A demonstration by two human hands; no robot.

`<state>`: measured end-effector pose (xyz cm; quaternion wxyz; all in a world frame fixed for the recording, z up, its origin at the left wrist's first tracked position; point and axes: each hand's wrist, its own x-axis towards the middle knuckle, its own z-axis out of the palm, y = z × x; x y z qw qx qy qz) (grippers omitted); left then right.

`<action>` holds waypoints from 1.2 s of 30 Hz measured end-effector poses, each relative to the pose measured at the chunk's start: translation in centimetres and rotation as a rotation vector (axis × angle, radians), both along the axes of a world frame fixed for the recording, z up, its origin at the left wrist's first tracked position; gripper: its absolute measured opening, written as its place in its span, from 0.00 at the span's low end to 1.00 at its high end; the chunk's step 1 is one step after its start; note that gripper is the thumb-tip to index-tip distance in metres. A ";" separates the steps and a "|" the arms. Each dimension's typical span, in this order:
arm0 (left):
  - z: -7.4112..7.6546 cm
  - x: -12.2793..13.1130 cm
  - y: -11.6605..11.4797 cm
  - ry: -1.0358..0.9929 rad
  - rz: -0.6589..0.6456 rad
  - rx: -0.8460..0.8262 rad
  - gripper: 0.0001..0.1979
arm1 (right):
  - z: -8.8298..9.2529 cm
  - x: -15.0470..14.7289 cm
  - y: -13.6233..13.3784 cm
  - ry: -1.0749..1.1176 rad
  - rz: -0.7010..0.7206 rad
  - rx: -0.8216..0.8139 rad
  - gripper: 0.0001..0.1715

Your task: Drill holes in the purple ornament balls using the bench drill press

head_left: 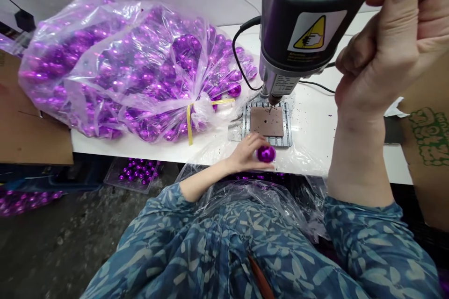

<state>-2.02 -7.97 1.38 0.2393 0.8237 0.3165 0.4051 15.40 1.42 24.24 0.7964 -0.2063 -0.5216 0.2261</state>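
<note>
My left hand [248,152] holds a shiny purple ball [265,153] between thumb and fingers, at the front edge of the drill press base. My right hand [393,42] is closed at the right side of the bench drill press [298,14], on its feed handle, mostly hidden by the fingers. Below the chuck, a thin drill bit [270,108] points down at a brown board [261,126] with a small dark hole. The board lies on the slotted metal base [288,138], and dark shavings are scattered over it.
A large tied clear bag [122,70] of purple balls fills the left of the white table [312,145]. Cardboard boxes [31,117] stand on both sides. A clear tray [131,184] of small purple balls sits below, left. Clear plastic sheeting [266,196] covers my lap.
</note>
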 end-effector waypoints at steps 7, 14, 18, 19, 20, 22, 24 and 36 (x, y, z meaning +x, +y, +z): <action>3.1 -2.8 6.2 0.082 0.384 -0.066 0.15 | -0.4 0.3 0.7 0.040 0.004 0.001 0.23; 4.2 -3.3 17.5 0.394 0.750 -0.297 0.22 | -0.3 0.1 0.4 0.042 0.022 0.005 0.21; 4.2 -4.1 16.7 0.083 0.706 -0.321 0.19 | -0.1 0.0 -0.1 0.042 0.015 0.011 0.21; 4.3 -4.3 16.0 -0.035 0.684 -0.356 0.18 | -0.1 0.0 -0.2 0.034 0.009 0.001 0.21; 4.6 -4.4 15.1 -0.158 0.650 -0.420 0.18 | 0.0 0.0 -0.3 0.028 0.004 -0.012 0.21; 5.0 -4.6 13.3 -0.387 0.536 -0.610 0.18 | 0.1 0.0 -0.4 0.019 -0.006 -0.023 0.21; 5.1 -4.6 11.8 -0.541 0.393 -0.784 0.19 | 0.0 0.0 -0.3 0.011 -0.011 -0.029 0.22; 1.7 -1.8 9.8 -0.356 0.127 -0.572 0.32 | -0.6 -0.2 0.1 -0.009 -0.069 0.046 0.24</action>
